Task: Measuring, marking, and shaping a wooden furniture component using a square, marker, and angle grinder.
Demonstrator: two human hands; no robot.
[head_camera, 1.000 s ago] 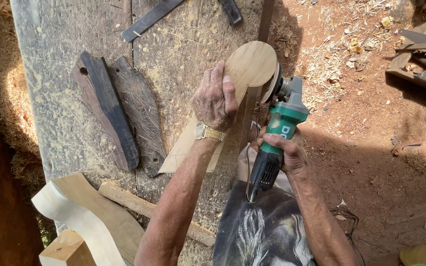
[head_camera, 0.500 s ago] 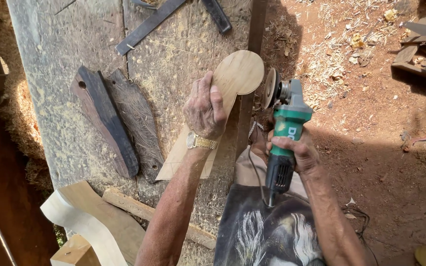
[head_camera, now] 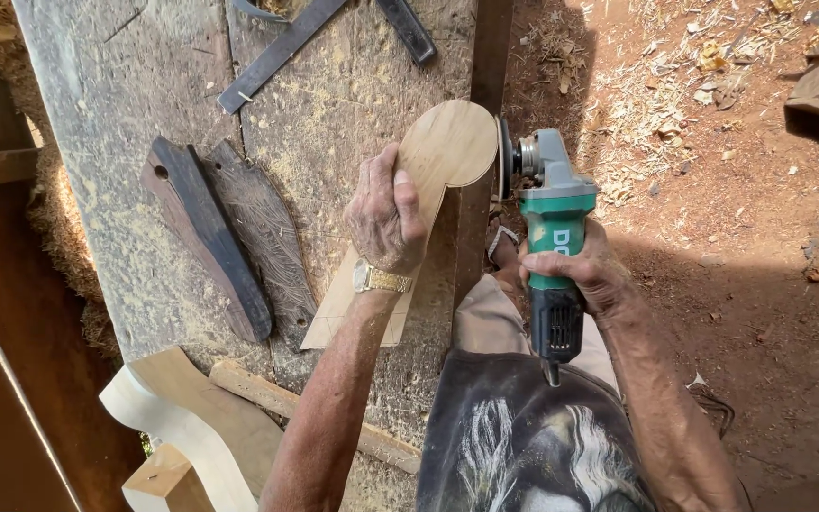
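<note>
A pale plywood cutout [head_camera: 447, 147] with a round head and a long flared body lies on the dusty workbench [head_camera: 135, 104]. My left hand [head_camera: 386, 213], with a gold watch on the wrist, presses down on its narrow neck. My right hand [head_camera: 585, 270] grips the body of a green and grey angle grinder [head_camera: 552, 232]. The grinder's disc [head_camera: 504, 156] stands on edge against the right rim of the round head, at the bench's right edge.
Two dark, worn wooden slats [head_camera: 229, 242] lie left of the cutout. A metal square [head_camera: 277, 52] rests at the top of the bench. Pale curved wood pieces [head_camera: 191, 431] sit at the lower left. Red earth strewn with shavings [head_camera: 713, 123] lies to the right.
The view has shifted slightly. The grinder's disc stays against the round head's right rim, and both hands keep their grip.
</note>
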